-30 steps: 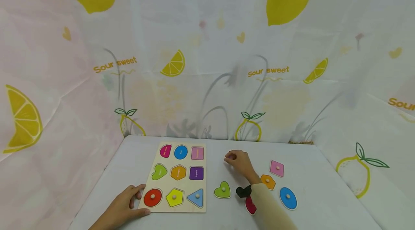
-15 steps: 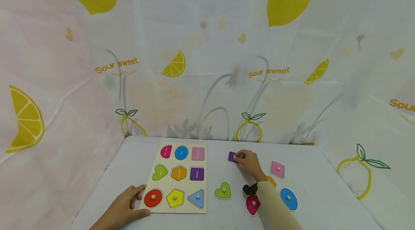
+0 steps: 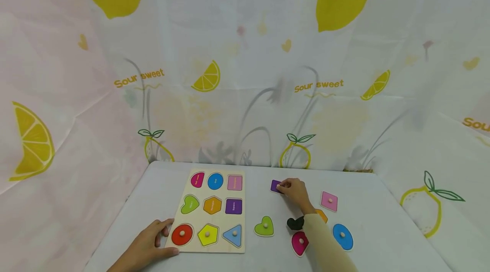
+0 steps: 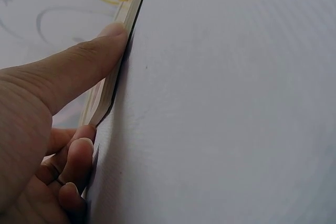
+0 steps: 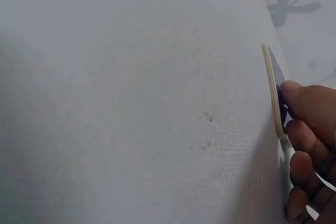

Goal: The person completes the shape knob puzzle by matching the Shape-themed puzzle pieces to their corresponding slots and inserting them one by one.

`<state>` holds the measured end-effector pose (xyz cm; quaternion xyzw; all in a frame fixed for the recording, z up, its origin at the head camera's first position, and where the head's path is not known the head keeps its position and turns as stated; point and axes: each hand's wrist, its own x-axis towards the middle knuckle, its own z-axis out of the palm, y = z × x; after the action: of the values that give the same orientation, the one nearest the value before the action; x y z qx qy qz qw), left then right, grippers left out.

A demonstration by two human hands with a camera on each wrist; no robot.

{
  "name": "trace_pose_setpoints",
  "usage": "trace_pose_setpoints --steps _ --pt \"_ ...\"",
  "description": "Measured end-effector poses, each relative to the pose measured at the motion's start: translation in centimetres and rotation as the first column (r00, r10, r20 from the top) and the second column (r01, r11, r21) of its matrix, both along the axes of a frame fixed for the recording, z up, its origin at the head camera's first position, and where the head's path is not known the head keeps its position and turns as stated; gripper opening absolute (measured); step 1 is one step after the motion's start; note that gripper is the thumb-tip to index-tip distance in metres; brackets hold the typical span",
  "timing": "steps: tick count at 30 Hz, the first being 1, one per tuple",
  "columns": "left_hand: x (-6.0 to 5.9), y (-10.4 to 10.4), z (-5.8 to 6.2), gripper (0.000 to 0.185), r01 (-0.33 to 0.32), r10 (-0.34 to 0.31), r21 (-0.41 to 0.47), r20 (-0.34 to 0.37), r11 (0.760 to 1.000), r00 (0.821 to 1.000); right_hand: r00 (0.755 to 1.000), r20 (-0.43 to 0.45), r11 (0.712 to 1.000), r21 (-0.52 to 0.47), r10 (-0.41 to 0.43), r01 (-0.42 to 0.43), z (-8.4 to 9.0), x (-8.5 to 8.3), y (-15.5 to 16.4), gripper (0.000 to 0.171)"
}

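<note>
**Right hand on purple piece, left hand steadying board**

Right hand (image 3: 294, 191) at the far middle of the white-covered table (image 3: 383, 229), fingertips (image 5: 307, 103) pinching the small purple square wooden puzzle piece (image 3: 274, 186), seemingly by its knob. Piece flat on the cloth, right of the board. Left hand (image 3: 147, 244) resting on the near left corner of the pale wooden shape-puzzle board (image 3: 209, 210), thumb (image 4: 89, 59) stretched along its edge, other fingers loosely curled against that edge. Loose on the table near the right forearm: green heart piece (image 3: 264, 226), magenta piece (image 3: 300, 242), blue oval piece (image 3: 342, 236), pink square piece (image 3: 329, 201), orange piece (image 3: 321, 216) partly hidden behind the sleeve. Lemon-print curtain (image 3: 245, 72) behind.
</note>
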<state>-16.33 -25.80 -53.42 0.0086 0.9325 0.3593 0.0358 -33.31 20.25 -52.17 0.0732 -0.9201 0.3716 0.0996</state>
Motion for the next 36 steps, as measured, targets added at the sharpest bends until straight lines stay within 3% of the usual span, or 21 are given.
trace_pose_setpoints --steps 6,19,36 --pt "0.0 0.1 0.2 0.091 -0.005 0.005 -0.009 -0.001 1.000 1.000 1.000 -0.008 1.000 -0.017 -0.022 0.022 0.4 0.1 -0.3 0.015" --pt "0.1 -0.2 0.1 0.088 0.036 -0.036 0.012 -0.026 0.999 0.999 0.997 0.061 0.999 -0.016 -0.048 0.049 0.3 0.1 -0.6 0.012" --pt "0.3 0.0 0.4 0.089 0.016 -0.016 0.026 0.003 1.000 1.000 0.997 0.030 0.993 -0.096 0.074 -0.070 0.5 1.3 -1.7 0.009"
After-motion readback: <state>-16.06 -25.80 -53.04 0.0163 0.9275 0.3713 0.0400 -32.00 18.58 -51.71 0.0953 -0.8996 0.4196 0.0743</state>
